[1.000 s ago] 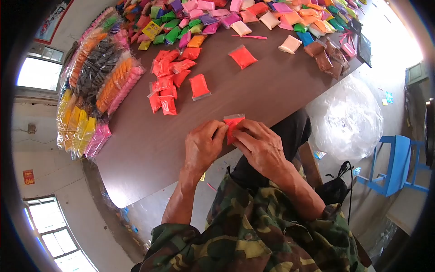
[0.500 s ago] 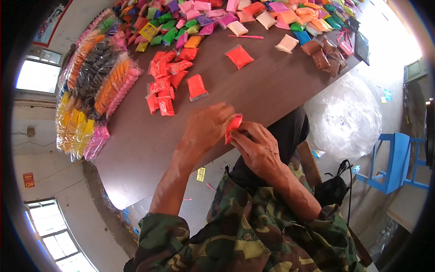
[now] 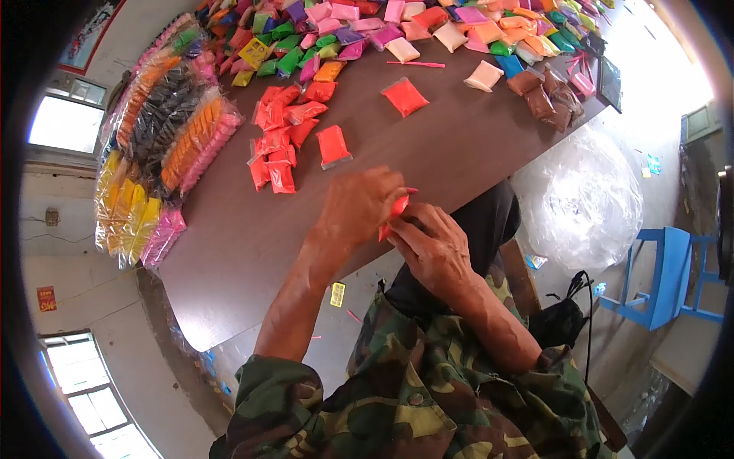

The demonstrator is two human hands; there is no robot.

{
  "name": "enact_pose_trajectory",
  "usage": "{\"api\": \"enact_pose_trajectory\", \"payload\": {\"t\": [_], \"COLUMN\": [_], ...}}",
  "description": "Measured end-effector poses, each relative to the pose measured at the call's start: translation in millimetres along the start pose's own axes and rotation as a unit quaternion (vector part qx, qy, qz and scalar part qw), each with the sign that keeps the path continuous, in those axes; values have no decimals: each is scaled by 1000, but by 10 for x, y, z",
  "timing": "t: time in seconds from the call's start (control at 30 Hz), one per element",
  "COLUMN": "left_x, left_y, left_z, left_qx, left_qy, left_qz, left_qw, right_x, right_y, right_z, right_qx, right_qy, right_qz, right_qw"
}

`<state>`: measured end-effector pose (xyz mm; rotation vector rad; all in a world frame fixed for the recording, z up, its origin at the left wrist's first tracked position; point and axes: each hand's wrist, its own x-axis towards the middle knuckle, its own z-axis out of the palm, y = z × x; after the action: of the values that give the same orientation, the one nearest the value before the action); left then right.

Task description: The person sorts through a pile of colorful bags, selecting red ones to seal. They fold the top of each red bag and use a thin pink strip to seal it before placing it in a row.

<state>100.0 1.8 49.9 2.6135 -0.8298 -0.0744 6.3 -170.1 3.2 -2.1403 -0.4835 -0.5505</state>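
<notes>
Red plastic packet [image 3: 397, 207] at table [image 3: 252, 252] edge, fingers of left hand [image 3: 359, 205] and right hand [image 3: 432, 246] closed on it; should pinch evenly along one edge.

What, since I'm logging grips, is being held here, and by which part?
A small red packet, pinched between both hands: the left hand covers its upper part, the right hand grips its lower end.
</notes>
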Motion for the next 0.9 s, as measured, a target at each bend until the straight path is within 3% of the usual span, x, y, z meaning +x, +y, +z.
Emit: {"api": "enact_pose_trajectory", "payload": {"t": [0.1, 0.2, 0.3, 0.5, 0.63, 0.73, 0.9], "left_x": [-42, -240, -502, -887, -928, -976, -1024], "left_y": [-69, -7, 48, 372, 401, 272, 323], "left_z": [-19, -123, -97, 167, 426, 368, 153], "left_qx": [-15, -152, -197, -204, -124, -21, -134], "left_qy": [80, 134, 199, 230, 276, 232, 250], "left_qz": [-12, -123, -175, -283, -169, -171, -243], "left_qw": [997, 972, 944, 908, 938, 957, 927], "right_x": [17, 76, 135, 204, 147, 127, 80], "right_y": [-1, -43, -68, -1, 85, 41, 46], "right_z": [-37, -64, -63, -29, 64, 54, 81], "right_qx": [6, 1, -23, -47, -43, -55, -68], "right_qy": [-2, -18, -45, -29, -16, -22, -6], "right_qz": [5, 21, 26, -18, -27, -14, -14], "right_qw": [1000, 1000, 998, 998, 999, 998, 998]}}
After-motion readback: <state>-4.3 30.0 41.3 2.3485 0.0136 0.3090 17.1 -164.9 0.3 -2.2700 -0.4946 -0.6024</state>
